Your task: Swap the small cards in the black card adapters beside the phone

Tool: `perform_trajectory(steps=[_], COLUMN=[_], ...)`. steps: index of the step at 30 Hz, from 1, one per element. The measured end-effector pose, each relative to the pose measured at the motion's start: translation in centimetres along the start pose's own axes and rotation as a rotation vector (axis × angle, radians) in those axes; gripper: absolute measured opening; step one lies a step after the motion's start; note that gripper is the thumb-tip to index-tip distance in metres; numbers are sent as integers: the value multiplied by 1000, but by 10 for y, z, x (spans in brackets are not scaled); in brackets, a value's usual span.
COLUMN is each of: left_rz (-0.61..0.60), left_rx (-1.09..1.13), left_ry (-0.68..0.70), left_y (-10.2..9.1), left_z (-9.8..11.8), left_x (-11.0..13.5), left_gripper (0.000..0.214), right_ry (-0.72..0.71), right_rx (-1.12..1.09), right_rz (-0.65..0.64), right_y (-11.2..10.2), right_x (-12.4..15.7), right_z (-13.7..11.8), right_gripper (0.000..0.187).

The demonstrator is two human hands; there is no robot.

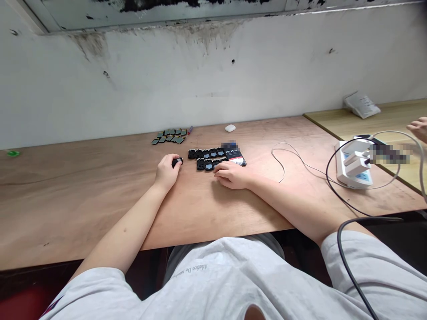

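Observation:
My left hand point(167, 170) rests on the wooden table point(83, 195) with its fingers closed round a small black part point(178, 162). My right hand point(231, 174) lies knuckles up just right of it, fingers curled, its fingertips touching the near row of several small black parts point(208, 159). Whether it grips one is hidden. A dark phone point(234, 155) lies right behind these parts. Farther back on the table lies a cluster of several flat green-grey chips point(170, 136).
A white earbud case point(230, 128) sits near the wall. A white power strip point(354, 167) with plugs and looping cables stands at the right. Another person's hand point(419, 129) shows at the right edge over a lighter table point(336, 119). A white device point(361, 105) lies there.

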State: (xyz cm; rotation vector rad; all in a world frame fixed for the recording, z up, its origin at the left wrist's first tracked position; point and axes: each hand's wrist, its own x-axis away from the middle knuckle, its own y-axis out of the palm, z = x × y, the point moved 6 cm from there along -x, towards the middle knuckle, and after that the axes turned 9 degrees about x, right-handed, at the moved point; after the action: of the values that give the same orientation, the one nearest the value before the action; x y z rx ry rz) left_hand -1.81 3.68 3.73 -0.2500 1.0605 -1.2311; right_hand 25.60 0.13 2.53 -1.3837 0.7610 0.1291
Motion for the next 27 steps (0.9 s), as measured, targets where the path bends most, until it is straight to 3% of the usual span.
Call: perform_trajectory(steps=[7, 13, 19, 22, 27], left_rz=[-146, -177, -243, -243, -292], left_rx=[14, -132, -244, -271, -234], left_ry=[216, 145, 156, 190, 253], left_y=[26, 37, 41, 39, 40], left_z=[24, 18, 21, 29, 35], left_x=[11, 11, 10, 11, 15], left_gripper=[31, 43, 30, 24, 34], right_ry=[-38, -34, -25, 54, 369], right_rx=[-10, -10, 14, 106, 325], right_rz=[75, 70, 36, 0, -74], right_y=[0, -2, -2, -2, -4], right_x=[0, -1, -1, -2, -4], right_z=[-1, -1, -2, 1, 18], right_gripper=[18, 20, 21, 23, 34])
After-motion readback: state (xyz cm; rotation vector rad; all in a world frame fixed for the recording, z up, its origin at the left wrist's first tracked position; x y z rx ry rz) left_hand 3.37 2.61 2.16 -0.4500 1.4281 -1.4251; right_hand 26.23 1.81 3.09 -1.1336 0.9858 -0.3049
